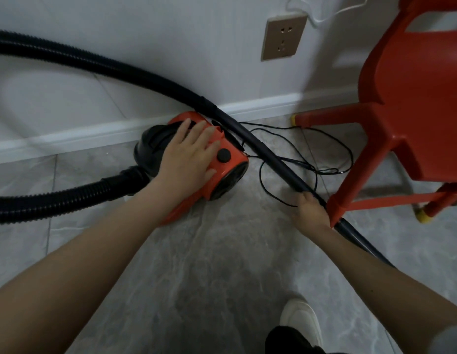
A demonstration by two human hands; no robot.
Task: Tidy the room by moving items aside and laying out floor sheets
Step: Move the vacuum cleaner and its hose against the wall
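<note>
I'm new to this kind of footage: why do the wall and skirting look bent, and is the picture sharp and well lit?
Head view: the wide-angle lens bows the skirting board and stretches the forearms at the edges; lighting is dim and even, with a soft dark shadow on the floor below; the left hand on the vacuum cleaner looks slightly soft, the red chair smeared.

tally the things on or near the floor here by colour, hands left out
orange or red: 2, the vacuum cleaner and the plastic chair
black: 3, the ribbed hose, the rigid tube and the thin cord
white: 1, the shoe
total: 6
</note>
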